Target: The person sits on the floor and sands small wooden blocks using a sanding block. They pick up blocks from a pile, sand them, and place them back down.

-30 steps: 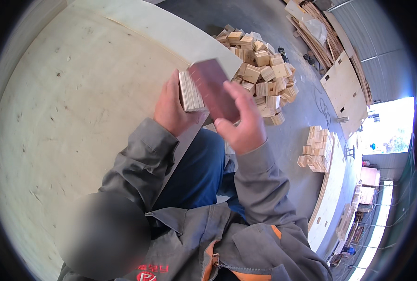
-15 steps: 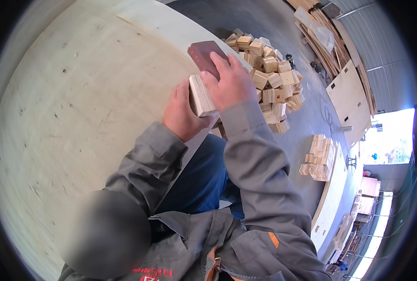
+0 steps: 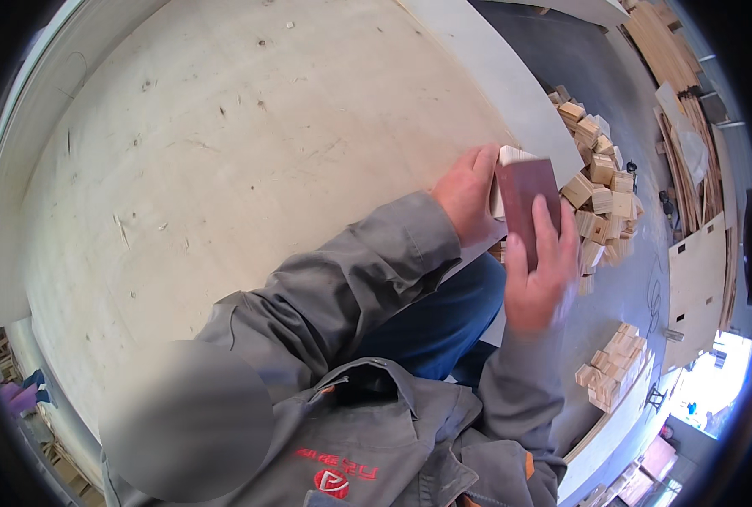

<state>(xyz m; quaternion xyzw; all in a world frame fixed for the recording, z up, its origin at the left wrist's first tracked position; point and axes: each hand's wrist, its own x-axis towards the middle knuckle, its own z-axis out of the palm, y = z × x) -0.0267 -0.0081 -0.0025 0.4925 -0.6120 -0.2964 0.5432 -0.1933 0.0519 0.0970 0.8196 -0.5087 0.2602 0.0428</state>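
Note:
At the edge of a large pale plywood sheet, my left hand [image 3: 467, 193] is closed around a small laminated wood block [image 3: 512, 154]. My right hand [image 3: 543, 279] grips a reddish-brown sanding block [image 3: 528, 188], its fingers laid along the top and the thumb at the side. The sanding block rests over the wood block and hides most of it; only a pale end and a thin side strip show. The right hand's outer edge is slightly smeared by motion.
The plywood sheet [image 3: 249, 160] fills the left and middle. Beyond its right edge, a heap of cut wood blocks [image 3: 600, 190] lies on the grey floor. Nearer, more blocks are stacked [image 3: 617, 363] by a long board. Sheets and planks [image 3: 697, 279] lean at the far right.
My right hand has drawn the sanding block back toward me, from beyond the wood block to over it. My left hand keeps its hold. The whole view has swung, shifting the scene rightward.

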